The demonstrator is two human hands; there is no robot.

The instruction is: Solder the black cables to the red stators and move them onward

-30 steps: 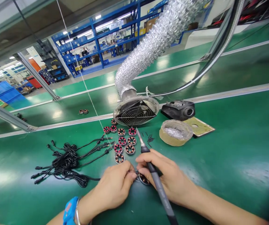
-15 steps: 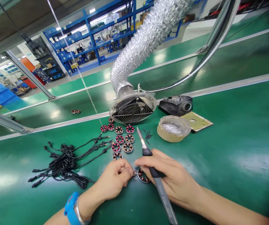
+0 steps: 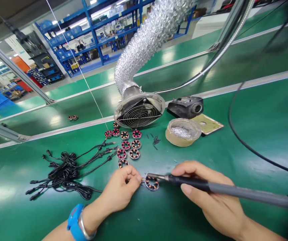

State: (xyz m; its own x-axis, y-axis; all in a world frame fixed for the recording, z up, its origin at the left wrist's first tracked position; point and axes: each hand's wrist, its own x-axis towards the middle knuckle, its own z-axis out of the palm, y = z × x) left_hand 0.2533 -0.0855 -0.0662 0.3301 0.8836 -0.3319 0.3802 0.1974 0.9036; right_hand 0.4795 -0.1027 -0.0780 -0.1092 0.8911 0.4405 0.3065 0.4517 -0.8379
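My right hand (image 3: 206, 197) grips a soldering iron (image 3: 191, 182) by its dark handle. The iron lies nearly level, its metal tip over the upper left edge of a round motor coil (image 3: 152, 182) with copper windings. Left of that coil, my left hand (image 3: 125, 185) is pinched on thin wire ends; a black cable (image 3: 96, 191) runs into it from the left. More ring-shaped coils (image 3: 134, 154), some red and some copper, stand in a group beyond my left hand. A heap of black cables (image 3: 67, 170) rests at the left.
A round fume extractor (image 3: 140, 112) with a silver duct (image 3: 144, 47) stands behind the coils. To its right are a black iron holder (image 3: 186, 106), a round tub (image 3: 183, 133) and a yellowish pad (image 3: 207, 124). Small black tubes (image 3: 156, 140) lie nearby.
The soldering iron has swung from pointing up and away to lying across, its tip now at the coil. My right hand has moved right, off the coil. My left hand keeps its pinch.
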